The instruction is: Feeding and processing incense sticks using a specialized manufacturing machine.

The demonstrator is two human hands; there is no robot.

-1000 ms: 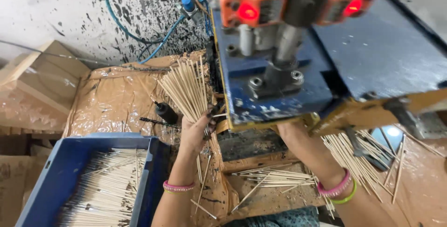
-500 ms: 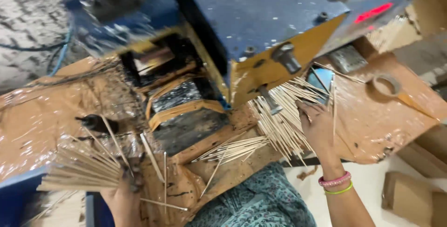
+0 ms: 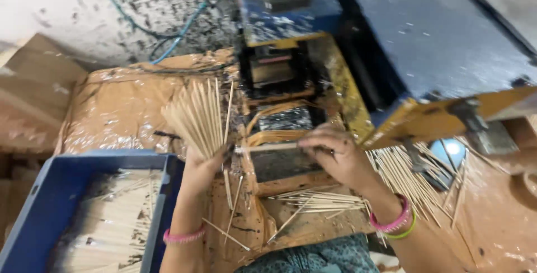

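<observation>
My left hand (image 3: 200, 168) grips a fanned bundle of thin wooden sticks (image 3: 196, 113), held upright over the plastic-covered bench. My right hand (image 3: 335, 158) pinches a small bunch of sticks (image 3: 267, 147) lying level, pointing left toward the bundle, in front of the dark opening of the blue and yellow machine (image 3: 358, 55). Both wrists wear pink bangles. More loose sticks (image 3: 319, 200) lie on the board below my right hand.
A blue crate (image 3: 33, 206) filled with sticks stands at lower left. A pile of sticks (image 3: 408, 175) lies at the right under the machine's yellow edge. Blue hoses (image 3: 168, 32) run along the speckled wall behind. Cardboard (image 3: 28, 94) stands at the left.
The view swung back toward the machine's front. My right hand left the right-hand pile and now holds sticks by the machine opening; my left hand raised its bundle upright.
</observation>
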